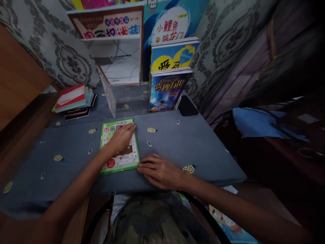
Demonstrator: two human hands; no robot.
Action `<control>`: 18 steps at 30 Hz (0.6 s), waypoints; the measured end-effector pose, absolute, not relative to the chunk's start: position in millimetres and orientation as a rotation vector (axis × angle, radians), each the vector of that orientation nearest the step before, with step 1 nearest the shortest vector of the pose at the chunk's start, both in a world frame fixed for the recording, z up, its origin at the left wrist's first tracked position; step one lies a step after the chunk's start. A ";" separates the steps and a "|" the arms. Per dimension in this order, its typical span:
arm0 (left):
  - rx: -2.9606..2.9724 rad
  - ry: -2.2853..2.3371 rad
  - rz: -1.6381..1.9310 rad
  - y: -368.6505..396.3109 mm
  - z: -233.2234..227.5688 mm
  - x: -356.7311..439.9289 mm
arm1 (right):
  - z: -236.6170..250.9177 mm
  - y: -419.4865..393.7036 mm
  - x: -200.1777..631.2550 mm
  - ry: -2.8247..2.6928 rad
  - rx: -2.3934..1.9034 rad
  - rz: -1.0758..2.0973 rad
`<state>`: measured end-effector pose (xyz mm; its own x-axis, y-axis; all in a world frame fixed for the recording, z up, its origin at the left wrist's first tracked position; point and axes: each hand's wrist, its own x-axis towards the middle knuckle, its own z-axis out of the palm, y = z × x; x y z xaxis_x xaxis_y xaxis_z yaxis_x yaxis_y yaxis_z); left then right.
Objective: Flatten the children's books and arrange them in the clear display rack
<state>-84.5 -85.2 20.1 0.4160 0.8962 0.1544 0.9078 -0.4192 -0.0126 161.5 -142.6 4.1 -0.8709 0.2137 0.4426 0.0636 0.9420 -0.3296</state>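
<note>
A green-bordered picture book (pixel 124 162) lies flat on the table in front of me, its cover printed with Chinese characters and a drawing. Across its upper right part rests my left hand (pixel 122 137), fingers stretched toward the right edge and covering some of the cover. My right hand (pixel 161 172) lies low on the cloth with the fingers extended. Its fingertips meet the book's lower right corner. Neither hand is wrapped around anything.
A grey-blue cloth with pineapple prints (pixel 172 145) covers the table. Behind stands a clear acrylic rack (pixel 129 108) with upright books (pixel 166 89). A black phone-like slab (pixel 188 105) lies to its right; a pile of books (pixel 72 98) is at left. Patterned curtains (pixel 72 62) hang behind.
</note>
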 end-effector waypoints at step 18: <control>-2.697 -1.481 -0.361 -228.3 12.9 -60.7 | -3.2 -138.3 159.9 -2.488 -0.181 0.535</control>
<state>-60.7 -228.3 12.9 0.5161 0.8268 0.2239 0.8370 -0.5422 0.0730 159.9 -138.3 -3.2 -0.8217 0.2432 0.5155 0.0099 0.9103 -0.4138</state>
